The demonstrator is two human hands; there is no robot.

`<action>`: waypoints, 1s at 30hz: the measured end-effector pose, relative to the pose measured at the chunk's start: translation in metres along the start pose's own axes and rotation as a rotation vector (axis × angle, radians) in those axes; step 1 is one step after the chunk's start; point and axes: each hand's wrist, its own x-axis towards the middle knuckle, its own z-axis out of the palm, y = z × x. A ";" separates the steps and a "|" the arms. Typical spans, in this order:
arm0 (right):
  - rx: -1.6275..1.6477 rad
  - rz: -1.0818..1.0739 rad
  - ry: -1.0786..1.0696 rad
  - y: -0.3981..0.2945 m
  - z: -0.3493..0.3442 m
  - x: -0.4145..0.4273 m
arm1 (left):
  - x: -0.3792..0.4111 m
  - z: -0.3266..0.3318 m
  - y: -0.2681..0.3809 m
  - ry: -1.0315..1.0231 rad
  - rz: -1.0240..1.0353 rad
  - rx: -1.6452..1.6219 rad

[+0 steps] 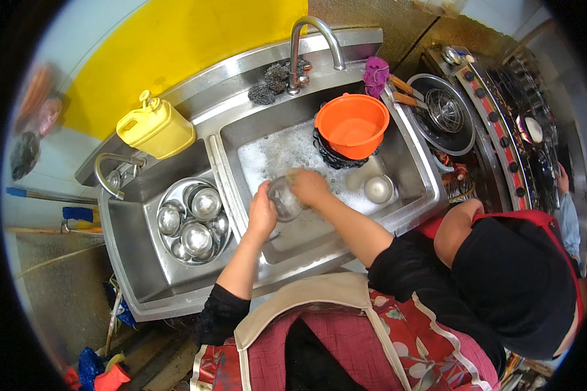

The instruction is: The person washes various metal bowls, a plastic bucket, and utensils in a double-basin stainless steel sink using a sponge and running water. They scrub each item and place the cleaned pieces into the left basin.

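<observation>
My left hand (262,211) grips the rim of a round metal bowl (286,207) over the larger basin of a stainless steel sink (283,254). At the bowl's other side is my right hand (311,187), its fingers blurred by motion; whether they hold a scrubber cannot be made out. Soapy water (259,156) with white foam covers part of the basin floor. Another small metal bowl (378,189), with cloudy liquid inside, sits in the basin's right part. An orange plastic basin (352,124) rests on dark material behind my right hand.
Several metal bowls (196,238) lie on a round tray in the smaller left basin. A yellow jug (157,128), scouring pads (276,78) and a curved faucet (318,22) line the back. A person in a black cap (513,288) is close on the right, near the stove (494,117).
</observation>
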 end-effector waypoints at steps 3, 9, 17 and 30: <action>0.580 0.185 -0.253 0.005 0.010 -0.018 | 0.005 0.005 -0.012 0.246 0.130 -0.029; 0.346 0.162 -0.526 0.008 -0.064 -0.040 | 0.012 -0.011 0.015 0.161 -0.299 -0.633; -0.362 0.308 -0.296 0.211 -0.048 -0.018 | 0.001 -0.013 -0.039 0.212 -0.393 -0.686; -0.529 0.018 -0.783 0.312 0.116 0.023 | -0.060 -0.106 -0.181 0.648 -0.392 -0.096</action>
